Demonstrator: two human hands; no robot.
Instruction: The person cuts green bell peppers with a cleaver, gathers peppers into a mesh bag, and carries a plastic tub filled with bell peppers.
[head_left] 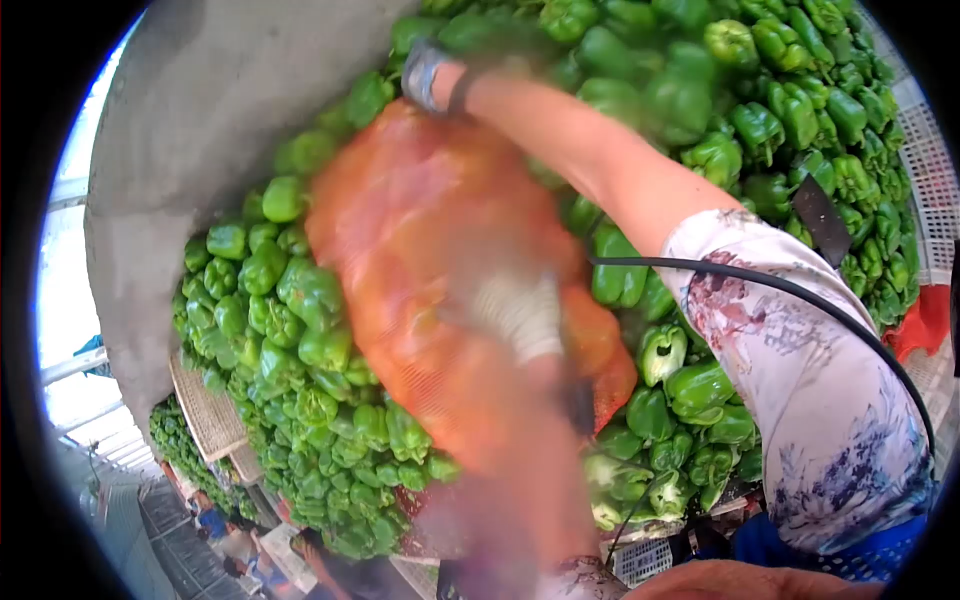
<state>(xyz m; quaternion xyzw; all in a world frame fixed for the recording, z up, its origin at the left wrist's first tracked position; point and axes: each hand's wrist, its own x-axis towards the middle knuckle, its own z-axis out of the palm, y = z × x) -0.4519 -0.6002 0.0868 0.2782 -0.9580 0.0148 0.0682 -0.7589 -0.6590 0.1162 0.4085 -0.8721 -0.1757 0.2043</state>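
On heaped glossy green peppers (325,345) beside a grey surface (230,90), a bulging orange mesh sack (425,210), with gloved right hand (426,76) at its top edge, blurred left hand (520,305) over it, both grasps impossible to tell.

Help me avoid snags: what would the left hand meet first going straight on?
The left hand would likely meet the orange bag first; blur hides whether the two are touching.
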